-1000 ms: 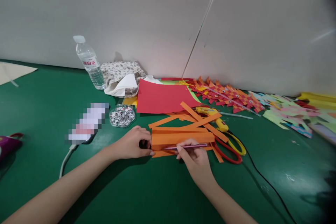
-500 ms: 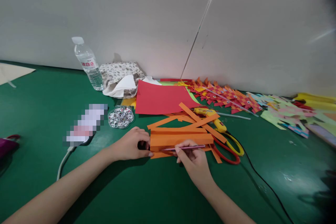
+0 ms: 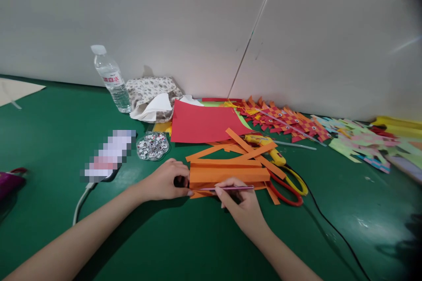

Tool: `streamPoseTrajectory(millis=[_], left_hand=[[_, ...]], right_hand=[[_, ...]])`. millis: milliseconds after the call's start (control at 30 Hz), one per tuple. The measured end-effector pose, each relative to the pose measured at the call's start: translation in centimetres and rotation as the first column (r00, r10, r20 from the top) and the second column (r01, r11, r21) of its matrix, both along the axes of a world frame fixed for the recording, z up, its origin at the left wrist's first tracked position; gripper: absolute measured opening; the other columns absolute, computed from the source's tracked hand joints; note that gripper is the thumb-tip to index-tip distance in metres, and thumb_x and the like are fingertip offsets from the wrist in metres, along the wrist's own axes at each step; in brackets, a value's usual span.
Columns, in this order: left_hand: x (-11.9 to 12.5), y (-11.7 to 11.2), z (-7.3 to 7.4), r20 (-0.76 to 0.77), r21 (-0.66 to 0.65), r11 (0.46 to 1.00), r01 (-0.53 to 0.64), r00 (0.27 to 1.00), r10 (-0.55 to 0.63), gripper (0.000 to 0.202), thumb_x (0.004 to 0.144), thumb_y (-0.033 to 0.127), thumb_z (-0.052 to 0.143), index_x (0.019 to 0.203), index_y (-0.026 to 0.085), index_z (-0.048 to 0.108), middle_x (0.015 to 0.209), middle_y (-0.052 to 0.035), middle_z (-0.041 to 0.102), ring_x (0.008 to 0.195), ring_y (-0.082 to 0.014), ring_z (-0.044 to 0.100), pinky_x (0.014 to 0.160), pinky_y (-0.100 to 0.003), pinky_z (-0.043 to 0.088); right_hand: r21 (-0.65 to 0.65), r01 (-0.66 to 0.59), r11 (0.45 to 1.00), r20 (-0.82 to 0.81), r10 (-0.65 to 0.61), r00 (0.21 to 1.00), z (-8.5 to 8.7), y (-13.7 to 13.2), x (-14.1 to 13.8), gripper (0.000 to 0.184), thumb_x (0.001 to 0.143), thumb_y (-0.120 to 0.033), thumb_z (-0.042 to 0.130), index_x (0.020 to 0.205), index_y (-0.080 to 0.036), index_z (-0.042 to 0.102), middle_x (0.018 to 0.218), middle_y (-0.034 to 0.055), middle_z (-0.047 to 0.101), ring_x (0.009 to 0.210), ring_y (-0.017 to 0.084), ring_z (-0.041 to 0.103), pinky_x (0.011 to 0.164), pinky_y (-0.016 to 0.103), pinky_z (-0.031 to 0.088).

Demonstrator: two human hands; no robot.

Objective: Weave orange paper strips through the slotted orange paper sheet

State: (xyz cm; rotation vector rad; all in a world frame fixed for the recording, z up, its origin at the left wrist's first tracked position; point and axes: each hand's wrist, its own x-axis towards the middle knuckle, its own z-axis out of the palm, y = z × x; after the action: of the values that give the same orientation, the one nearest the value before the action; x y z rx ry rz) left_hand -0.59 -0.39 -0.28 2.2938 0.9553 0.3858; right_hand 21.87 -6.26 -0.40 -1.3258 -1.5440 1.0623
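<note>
Folded orange paper [image 3: 227,175], creased lengthwise, lies on the green table. At its left end my left hand [image 3: 166,180] grips the edge, fingers curled at the upper part and thumb at the lower corner. My right hand [image 3: 239,199] pinches a slim purple pen-like tool [image 3: 242,188], whose thin tip points left along the paper's lower fold near my left thumb. Whether that tip cuts, marks or creases cannot be made out. Loose orange strips [image 3: 250,153] cross one another just behind the paper.
Red-and-yellow handled scissors [image 3: 295,202] and a yellow glue gun [image 3: 277,156] with a black cord lie at right. Behind are red paper [image 3: 207,120] and woven paper fish [image 3: 286,118]. A phone [image 3: 110,153], googly eyes [image 3: 153,145] and a water bottle [image 3: 114,81] stand left.
My right hand has slid slightly left and down with the purple tool, bringing its tip closer to my left thumb. My left hand stays at the paper's left end.
</note>
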Motion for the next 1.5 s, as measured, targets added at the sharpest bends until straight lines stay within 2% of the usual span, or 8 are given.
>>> streamPoseTrajectory(millis=[100, 300, 433, 567, 800, 933, 1100, 1500], left_hand=[[-0.03, 0.03, -0.14, 0.015, 0.014, 1.0, 0.005, 1.0, -0.006, 0.016, 0.076, 0.032, 0.07, 0.077, 0.019, 0.062, 0.07, 0.0047, 0.059, 0.072, -0.0124, 0.054, 0.075, -0.028, 0.032], [-0.03, 0.02, -0.02, 0.007, 0.011, 1.0, 0.007, 1.0, -0.007, 0.016, 0.077, 0.034, 0.07, 0.079, 0.019, 0.063, 0.069, 0.0043, 0.059, 0.071, -0.0125, 0.054, 0.076, -0.028, 0.033], [-0.05, 0.01, -0.05, 0.008, 0.013, 1.0, 0.004, 1.0, -0.004, 0.018, 0.077, 0.036, 0.069, 0.078, 0.019, 0.063, 0.07, 0.0035, 0.06, 0.071, -0.0126, 0.054, 0.076, -0.028, 0.034], [-0.09, 0.06, -0.13, 0.004, 0.005, 1.0, 0.007, 1.0, -0.007, 0.016, 0.077, 0.034, 0.07, 0.079, 0.019, 0.063, 0.07, 0.0044, 0.059, 0.071, -0.0124, 0.054, 0.077, -0.028, 0.033], [-0.16, 0.04, -0.23, 0.011, 0.024, 1.0, 0.02, 1.0, -0.02, 0.017, 0.077, 0.033, 0.069, 0.079, 0.019, 0.061, 0.071, 0.0048, 0.059, 0.072, -0.0119, 0.053, 0.075, -0.028, 0.031], [-0.15, 0.02, -0.26, 0.021, 0.042, 0.999, 0.028, 0.999, -0.029, 0.022, 0.074, 0.036, 0.072, 0.075, 0.019, 0.058, 0.073, 0.0052, 0.059, 0.073, -0.0119, 0.053, 0.074, -0.028, 0.03], [-0.27, 0.06, -0.41, 0.031, 0.039, 0.998, 0.041, 0.999, -0.042, 0.025, 0.075, 0.041, 0.07, 0.076, 0.019, 0.057, 0.076, 0.0044, 0.06, 0.075, -0.013, 0.053, 0.076, -0.029, 0.03], [-0.13, -0.06, -0.02, 0.014, 0.034, 0.999, 0.031, 0.999, -0.032, 0.026, 0.074, 0.039, 0.071, 0.073, 0.018, 0.055, 0.074, 0.0051, 0.059, 0.076, -0.0129, 0.053, 0.076, -0.028, 0.031]], right_hand=[[0.011, -0.02, 1.0, 0.032, 0.02, 0.999, 0.21, -0.02, -0.17, 0.012, 0.081, -0.03, 0.06, 0.077, -0.019, 0.063, 0.062, 0.0001, 0.059, 0.052, 0.013, 0.055, 0.052, 0.025, 0.045], [0.002, 0.053, 0.999, -0.047, -0.053, 0.997, -0.14, 0.0, 0.08, 0.014, 0.083, -0.029, 0.058, 0.072, -0.02, 0.056, 0.058, -0.0025, 0.052, 0.05, 0.013, 0.053, 0.048, 0.024, 0.043], [-0.008, 0.016, 1.0, -0.047, -0.017, 0.999, -0.13, -0.01, 0.18, 0.015, 0.083, -0.03, 0.057, 0.073, -0.02, 0.056, 0.055, -0.0029, 0.052, 0.049, 0.013, 0.053, 0.049, 0.024, 0.042], [0.008, 0.03, 1.0, -0.053, -0.03, 0.998, -0.06, -0.02, 0.22, 0.014, 0.083, -0.03, 0.057, 0.074, -0.02, 0.056, 0.056, -0.003, 0.052, 0.049, 0.012, 0.052, 0.048, 0.023, 0.042], [-0.02, -0.075, 0.997, 0.024, 0.076, 0.997, 0.13, 0.16, -0.02, 0.013, 0.083, -0.031, 0.06, 0.078, -0.019, 0.062, 0.062, -0.001, 0.059, 0.054, 0.012, 0.055, 0.053, 0.023, 0.043], [-0.04, -0.079, 0.996, 0.038, 0.081, 0.996, 0.03, 0.23, -0.06, 0.013, 0.082, -0.031, 0.061, 0.078, -0.019, 0.063, 0.068, 0.0002, 0.062, 0.055, 0.012, 0.055, 0.053, 0.023, 0.044], [-0.059, -0.087, 0.995, 0.03, 0.088, 0.996, 0.01, 0.21, -0.03, 0.014, 0.083, -0.032, 0.06, 0.078, -0.019, 0.063, 0.064, -0.0013, 0.06, 0.054, 0.011, 0.054, 0.053, 0.022, 0.043], [-0.078, -0.109, 0.991, 0.033, 0.112, 0.993, 0.02, 0.06, -0.03, 0.015, 0.085, -0.034, 0.059, 0.082, -0.02, 0.064, 0.066, -0.0014, 0.06, 0.057, 0.011, 0.054, 0.055, 0.022, 0.043]])
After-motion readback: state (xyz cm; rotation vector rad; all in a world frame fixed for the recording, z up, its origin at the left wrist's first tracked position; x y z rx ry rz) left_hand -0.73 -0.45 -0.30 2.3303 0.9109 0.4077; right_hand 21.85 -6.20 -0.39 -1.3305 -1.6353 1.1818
